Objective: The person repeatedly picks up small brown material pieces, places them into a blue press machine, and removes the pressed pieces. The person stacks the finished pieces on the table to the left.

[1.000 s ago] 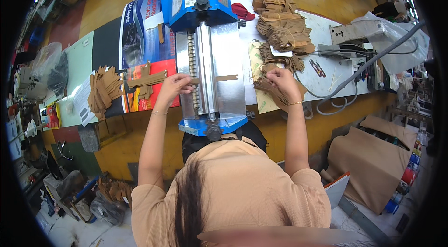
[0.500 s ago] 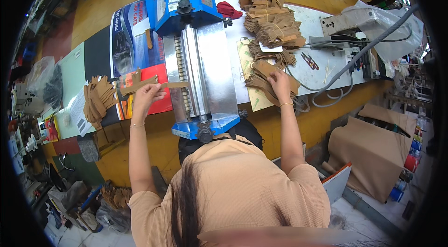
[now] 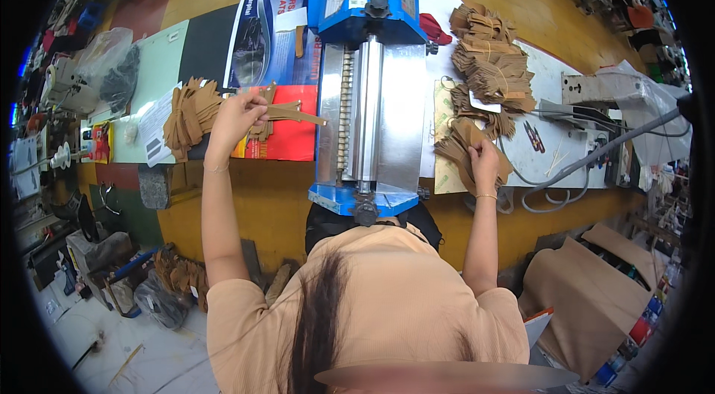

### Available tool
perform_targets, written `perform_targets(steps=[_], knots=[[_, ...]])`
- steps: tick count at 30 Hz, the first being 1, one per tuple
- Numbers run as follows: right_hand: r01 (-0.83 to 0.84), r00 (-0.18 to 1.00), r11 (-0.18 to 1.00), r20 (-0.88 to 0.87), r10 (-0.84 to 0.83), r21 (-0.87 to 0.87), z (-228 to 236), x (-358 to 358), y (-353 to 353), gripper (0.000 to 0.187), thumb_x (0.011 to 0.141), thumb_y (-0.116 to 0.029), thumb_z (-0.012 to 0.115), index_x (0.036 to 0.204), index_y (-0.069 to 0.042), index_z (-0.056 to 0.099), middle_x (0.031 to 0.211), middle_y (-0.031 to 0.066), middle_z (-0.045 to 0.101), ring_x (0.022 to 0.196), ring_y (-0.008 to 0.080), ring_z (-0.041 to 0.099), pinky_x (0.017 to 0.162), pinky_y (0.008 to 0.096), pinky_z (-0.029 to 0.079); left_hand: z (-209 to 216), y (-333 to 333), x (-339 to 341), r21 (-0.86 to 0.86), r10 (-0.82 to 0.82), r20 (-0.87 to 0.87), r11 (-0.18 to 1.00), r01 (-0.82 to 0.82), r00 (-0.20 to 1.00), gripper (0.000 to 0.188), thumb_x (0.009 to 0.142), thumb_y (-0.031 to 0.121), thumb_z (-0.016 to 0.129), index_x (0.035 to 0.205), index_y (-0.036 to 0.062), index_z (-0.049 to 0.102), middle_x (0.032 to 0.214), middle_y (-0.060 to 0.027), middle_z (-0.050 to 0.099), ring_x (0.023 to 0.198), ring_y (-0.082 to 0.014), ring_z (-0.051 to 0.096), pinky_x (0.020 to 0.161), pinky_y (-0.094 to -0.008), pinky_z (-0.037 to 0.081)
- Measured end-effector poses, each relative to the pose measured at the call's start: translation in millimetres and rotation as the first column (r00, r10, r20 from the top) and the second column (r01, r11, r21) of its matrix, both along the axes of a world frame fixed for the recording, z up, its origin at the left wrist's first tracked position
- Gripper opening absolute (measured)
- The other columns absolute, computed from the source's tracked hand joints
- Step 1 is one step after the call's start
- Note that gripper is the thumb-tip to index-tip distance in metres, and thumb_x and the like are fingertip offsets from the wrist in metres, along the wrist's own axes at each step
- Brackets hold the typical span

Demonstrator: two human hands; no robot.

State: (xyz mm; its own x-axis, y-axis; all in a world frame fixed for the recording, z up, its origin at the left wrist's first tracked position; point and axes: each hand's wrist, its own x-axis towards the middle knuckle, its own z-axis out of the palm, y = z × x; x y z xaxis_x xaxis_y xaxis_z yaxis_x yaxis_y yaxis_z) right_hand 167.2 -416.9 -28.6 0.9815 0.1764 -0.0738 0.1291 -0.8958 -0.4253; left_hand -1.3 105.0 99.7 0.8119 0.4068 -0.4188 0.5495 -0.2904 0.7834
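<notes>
One strip (image 3: 311,120) in left grip (image 3: 238,115)

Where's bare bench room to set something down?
Flat black panel's far part, between pale green tabletop and blue printed sheet; white tabletop between tied brown bundles and pale machine arm. Crowded: flat brown pieces around left hand and right hand.
</notes>
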Motion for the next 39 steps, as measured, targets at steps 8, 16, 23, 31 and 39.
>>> perform_targets(steps=[8, 16, 23, 31, 39], knots=[[-0.012, 1.0, 0.985, 0.024, 0.008, 0.17, 15, 6, 7, 0.014, 0.086, -0.006, 0.063, 0.1, -0.001, 0.065, 0.09, 0.0163, 0.066, 0.079, 0.0314, 0.064, 0.072, 0.0371, 0.051, 6, 2, 25, -0.032, 0.021, 0.033, 0.999, -0.02, 0.999, 0.016, 0.089, 0.008, 0.064, 0.098, -0.0047, 0.067, 0.078, -0.0058, 0.067, 0.066, -0.0101, 0.065, 0.057, -0.0216, 0.05], [-0.049, 0.998, 0.989, 0.041, 0.044, 0.136, 31, 8, 13, 0.016, 0.089, -0.008, 0.061, 0.103, 0.0, 0.065, 0.091, 0.0152, 0.067, 0.076, 0.0266, 0.064, 0.071, 0.0345, 0.05, 11, 11, 25, -0.126, 0.107, 0.203, 0.989, -0.082, 0.973, 0.015, 0.086, 0.011, 0.069, 0.096, 0.0001, 0.07, 0.069, 0.0004, 0.062, 0.055, -0.0043, 0.053, 0.049, -0.019, 0.041], [-0.028, 1.0, 0.988, 0.008, 0.027, 0.149, 34, 11, 21, 0.015, 0.09, -0.008, 0.061, 0.103, 0.0, 0.064, 0.091, 0.0142, 0.066, 0.075, 0.0242, 0.063, 0.071, 0.033, 0.05, 9, 22, 27, -0.04, 0.085, 0.211, 0.996, -0.078, 0.974, 0.017, 0.085, 0.008, 0.069, 0.098, -0.0016, 0.069, 0.071, -0.0007, 0.064, 0.056, -0.0039, 0.051, 0.05, -0.0195, 0.042], [-0.018, 0.999, 0.988, 0.029, 0.014, 0.155, 38, 11, 19, 0.014, 0.089, -0.007, 0.062, 0.101, -0.001, 0.065, 0.092, 0.016, 0.066, 0.08, 0.0303, 0.064, 0.073, 0.0358, 0.05, -43, 34, 20, 0.012, 0.118, 0.208, 0.992, -0.123, 0.971, 0.018, 0.085, 0.012, 0.067, 0.097, -0.0022, 0.069, 0.074, -0.0031, 0.064, 0.058, -0.0072, 0.054, 0.051, -0.022, 0.045], [0.082, 0.993, 0.937, -0.108, -0.047, 0.34, 48, 9, 25, 0.018, 0.091, -0.011, 0.062, 0.106, 0.0, 0.065, 0.085, 0.0089, 0.067, 0.069, 0.0162, 0.059, 0.065, 0.0287, 0.048, -151, 100, -29, 0.085, 0.303, 0.031, 0.949, -0.305, 0.952, 0.02, 0.084, 0.011, 0.067, 0.099, -0.0016, 0.069, 0.075, -0.0063, 0.066, 0.062, -0.0127, 0.06, 0.056, -0.0268, 0.048]])
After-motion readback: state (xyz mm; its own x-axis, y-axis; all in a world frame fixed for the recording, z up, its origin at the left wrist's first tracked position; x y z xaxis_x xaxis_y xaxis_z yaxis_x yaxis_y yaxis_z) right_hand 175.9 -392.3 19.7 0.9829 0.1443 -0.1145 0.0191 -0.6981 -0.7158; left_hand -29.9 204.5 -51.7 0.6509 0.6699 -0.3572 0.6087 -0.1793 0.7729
